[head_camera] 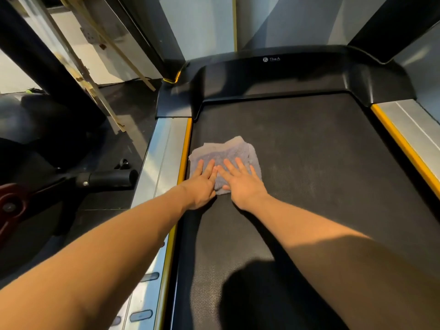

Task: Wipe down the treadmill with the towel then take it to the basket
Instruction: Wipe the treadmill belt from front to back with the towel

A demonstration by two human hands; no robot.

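A small folded grey towel (228,152) lies flat on the black treadmill belt (309,163), near the belt's left edge. My left hand (202,182) presses on the towel's near left part with straight fingers. My right hand (242,181) lies beside it, fingers spread flat on the towel's near right part. The two hands touch at the fingertips. The near edge of the towel is hidden under my palms. No basket is in view.
Silver side rails with yellow strips run along the belt, left (162,167) and right (409,129). The black motor cover (285,77) closes the belt's far end. Other gym equipment with a black handle (109,178) stands on the floor at the left.
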